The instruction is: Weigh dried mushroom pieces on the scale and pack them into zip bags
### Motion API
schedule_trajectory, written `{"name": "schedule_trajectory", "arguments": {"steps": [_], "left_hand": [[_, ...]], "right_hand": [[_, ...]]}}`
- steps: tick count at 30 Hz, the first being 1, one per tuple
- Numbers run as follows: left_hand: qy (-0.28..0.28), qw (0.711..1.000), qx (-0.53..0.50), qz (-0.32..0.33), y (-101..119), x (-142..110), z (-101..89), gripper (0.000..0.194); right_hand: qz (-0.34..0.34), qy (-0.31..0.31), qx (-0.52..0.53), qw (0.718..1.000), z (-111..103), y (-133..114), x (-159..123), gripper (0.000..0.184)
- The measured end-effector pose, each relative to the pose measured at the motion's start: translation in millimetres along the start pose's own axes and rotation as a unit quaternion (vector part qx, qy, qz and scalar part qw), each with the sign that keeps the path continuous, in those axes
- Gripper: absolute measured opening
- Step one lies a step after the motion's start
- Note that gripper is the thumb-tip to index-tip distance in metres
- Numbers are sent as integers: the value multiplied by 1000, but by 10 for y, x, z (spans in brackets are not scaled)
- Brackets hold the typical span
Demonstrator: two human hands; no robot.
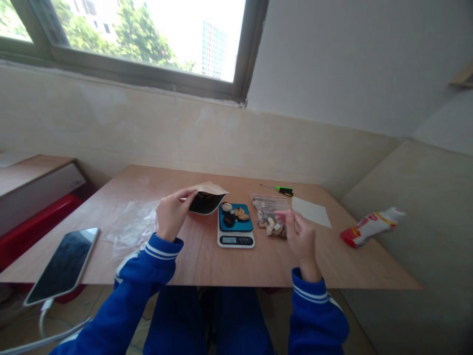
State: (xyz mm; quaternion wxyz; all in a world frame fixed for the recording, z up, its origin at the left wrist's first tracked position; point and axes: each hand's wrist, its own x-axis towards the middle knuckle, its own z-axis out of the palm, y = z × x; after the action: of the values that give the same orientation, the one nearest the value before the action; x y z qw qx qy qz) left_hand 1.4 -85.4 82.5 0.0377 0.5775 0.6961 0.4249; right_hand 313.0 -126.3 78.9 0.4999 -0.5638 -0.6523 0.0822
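Observation:
My left hand [174, 211] pinches the near edge of a kraft paper pouch [209, 188], whose mouth gapes and shows a dark inside. Just right of the pouch, a kitchen scale [236, 240] carries several dried pieces on its blue plate: a pale one [226, 207], a dark one [229, 220] and tan ones [242, 214]. My right hand [301, 234] is closed in a pinch at the near right side of a clear zip bag [271, 202] of dried pieces. Something pinkish shows at its fingertips, too blurred to name. Whether this hand touches the bag, I cannot tell.
Crumpled clear plastic [135, 227] lies left of my left hand, and a phone [64, 266] with a cable overhangs the front edge. Behind the zip bag are a green-black screwdriver [284, 190] and white paper [312, 211]. A red-white bottle [371, 227] is at the right.

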Motion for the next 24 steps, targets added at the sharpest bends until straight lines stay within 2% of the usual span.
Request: {"name": "schedule_trajectory", "arguments": {"steps": [2, 4, 9, 17, 21, 24], "left_hand": [[1, 1000, -7, -3, -20, -15, 0, 32], [0, 1000, -6, -13, -37, -26, 6, 31], [-4, 1000, -2, -18, -65, -28, 50, 30], [-3, 1000, 4, -23, -73, -14, 72, 29], [-7, 1000, 5, -24, -64, -11, 73, 29], [-14, 999, 17, -26, -35, -18, 78, 29]], "right_hand": [[36, 69, -12, 997, -46, 65, -271, 48], [79, 97, -11, 992, -63, 136, -517, 51], [153, 69, -31, 985, -101, 319, -863, 56], [158, 72, -89, 981, -248, 466, -867, 60], [154, 56, -60, 985, -173, 437, -868, 57], [154, 39, -5, 987, -52, 314, -837, 52]]}}
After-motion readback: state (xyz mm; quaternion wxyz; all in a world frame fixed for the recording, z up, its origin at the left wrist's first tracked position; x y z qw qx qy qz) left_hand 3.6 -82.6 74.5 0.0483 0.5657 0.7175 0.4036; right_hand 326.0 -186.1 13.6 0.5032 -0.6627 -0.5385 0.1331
